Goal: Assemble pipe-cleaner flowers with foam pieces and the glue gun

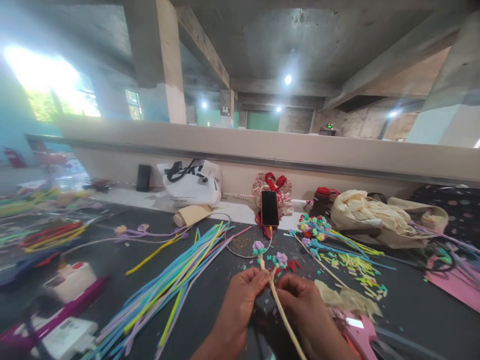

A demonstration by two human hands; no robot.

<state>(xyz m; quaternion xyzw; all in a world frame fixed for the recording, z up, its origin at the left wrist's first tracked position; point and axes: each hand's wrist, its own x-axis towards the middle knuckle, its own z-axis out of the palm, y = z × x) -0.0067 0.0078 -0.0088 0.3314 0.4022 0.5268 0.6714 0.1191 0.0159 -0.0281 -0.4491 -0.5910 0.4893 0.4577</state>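
Left hand: thumb and fingers of the left hand (240, 302) pinch a cream stem (283, 312) just below its upper end.
Right hand: fingers of the right hand (300, 300) curl in close against the same stem; how firmly they grip it cannot be told.
Cream stem: between the hands, slanting from the fingertips down toward the lower edge of the view.
Flower heads: a lavender and teal flower (258, 248) stands above the left fingertips; a second lavender flower (281, 259) sits just right of it, above the right fingers.
Loose bits: red snippets (293, 265) lie behind the right hand; yellow-green cut pieces (352, 265) are scattered farther right.
Long stems: a bundle of blue, lilac and yellow stems (168, 282) lies left of the hands on the dark tabletop (420, 322).
Behind: a phone (269, 207) leans upright against a red-patterned bag (285, 189), a cable (240, 255) plugged into its lower end.
Right side: finished-looking small flowers (315, 226) lie near a cream cloth bag (369, 210); a pink tool (358, 330) rests beside the right forearm.
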